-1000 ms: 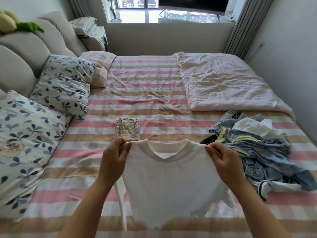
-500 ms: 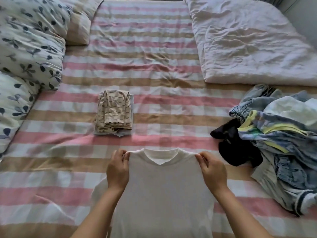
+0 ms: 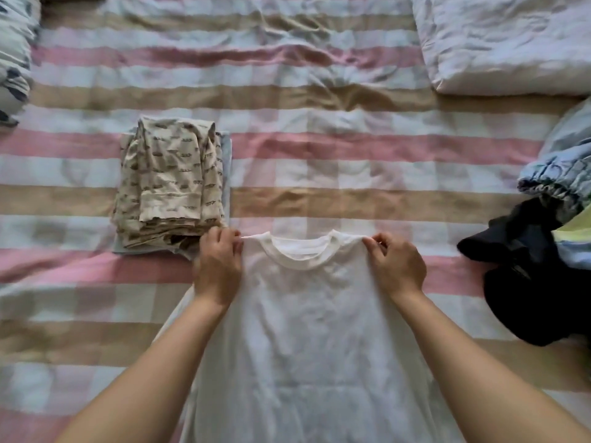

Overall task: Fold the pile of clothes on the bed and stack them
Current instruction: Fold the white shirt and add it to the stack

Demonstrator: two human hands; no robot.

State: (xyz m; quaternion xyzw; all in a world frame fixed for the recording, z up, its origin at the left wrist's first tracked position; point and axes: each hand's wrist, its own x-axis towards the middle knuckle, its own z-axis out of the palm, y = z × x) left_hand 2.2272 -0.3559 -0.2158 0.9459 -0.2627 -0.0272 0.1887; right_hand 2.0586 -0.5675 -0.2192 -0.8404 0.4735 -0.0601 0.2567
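A white T-shirt (image 3: 307, 330) lies spread flat on the striped bed sheet (image 3: 351, 148), its collar pointing away from me. My left hand (image 3: 219, 266) pinches its left shoulder and my right hand (image 3: 396, 266) pinches its right shoulder. Just left of my left hand sits a small stack of folded clothes (image 3: 172, 183), a beige patterned piece on top of a light blue one. At the right edge lies the unfolded pile (image 3: 543, 251), with a black garment in front and blue pieces behind it.
A white folded quilt (image 3: 505, 43) covers the far right of the bed. A leaf-patterned pillow (image 3: 14, 52) shows at the far left edge. Bare striped sheet stretches between the stack and the pile.
The T-shirt has gone from hanging in the air to lying flat on the sheet. Both hands keep their grip on the shoulders. My view has tilted down and moved closer.
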